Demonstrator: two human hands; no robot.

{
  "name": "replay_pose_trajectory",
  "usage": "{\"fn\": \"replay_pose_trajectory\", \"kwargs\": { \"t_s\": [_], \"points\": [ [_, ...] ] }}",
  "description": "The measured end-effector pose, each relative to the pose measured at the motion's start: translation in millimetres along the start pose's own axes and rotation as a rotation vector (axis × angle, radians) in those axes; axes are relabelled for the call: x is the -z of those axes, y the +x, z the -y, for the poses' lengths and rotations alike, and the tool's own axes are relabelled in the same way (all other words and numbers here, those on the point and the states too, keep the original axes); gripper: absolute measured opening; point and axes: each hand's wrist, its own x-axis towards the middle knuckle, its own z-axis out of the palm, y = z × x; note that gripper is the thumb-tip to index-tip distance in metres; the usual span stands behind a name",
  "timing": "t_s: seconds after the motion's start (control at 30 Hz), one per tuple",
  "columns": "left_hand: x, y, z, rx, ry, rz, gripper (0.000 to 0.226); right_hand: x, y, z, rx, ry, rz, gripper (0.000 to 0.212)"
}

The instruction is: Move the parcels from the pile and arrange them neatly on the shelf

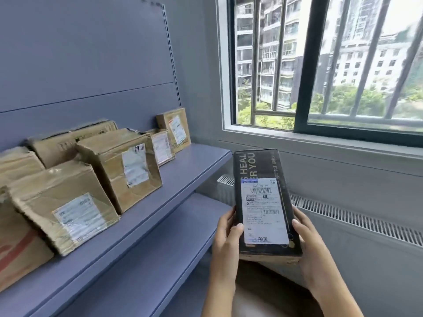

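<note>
The left hand (225, 236) and right hand (313, 243) grip a long, black, flat-sided parcel (256, 165) right of the shelf (196, 165). Crumpled cardboard boxes (109, 161) line the shelf, its smooth blue front edge showing.

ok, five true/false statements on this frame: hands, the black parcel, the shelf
1. The left hand and right hand both grip the black parcel. True.
2. The black parcel rests on the upper shelf. False: it is held in the air to the right of the shelf, apart from it.
3. The black parcel's shipping label faces the camera. True.
4. The upper shelf holds white plastic mailers. False: it holds brown cardboard boxes with labels.
5. The barred window is to the right of the shelf. True.
</note>
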Motion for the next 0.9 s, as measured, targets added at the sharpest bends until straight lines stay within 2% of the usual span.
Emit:
{"fn": "replay_pose_trajectory", "kwargs": {
  "t_s": [0.13,0.27,0.33,0.53,0.63,0.8,0.9],
  "points": [
    [-7,33,2,0.003,-0.023,-0.132,0.025,0,54,6,0.002,-0.046,0.150,0.039],
    [9,63,3,0.003,0.001,-0.255,0.018,-17,95,-8,-0.049,-0.038,0.257,0.053],
    [18,82,5,0.008,0.003,-0.308,0.019,-26,117,-13,-0.061,-0.046,0.294,0.051],
    [35,145,-4,-0.029,0.050,-0.356,0.013,-63,186,-26,-0.007,-0.053,0.398,0.049],
    [47,183,-11,-0.078,0.053,-0.411,0.034,-87,223,-26,0.042,-0.107,0.453,0.057],
    [63,235,-17,-0.180,0.190,-0.546,0.024,-123,274,-34,0.084,-0.125,0.447,0.062],
    [74,247,-6,-0.174,0.314,-0.663,0.045,-140,291,-44,0.072,-0.133,0.461,0.062]
  ]
}}
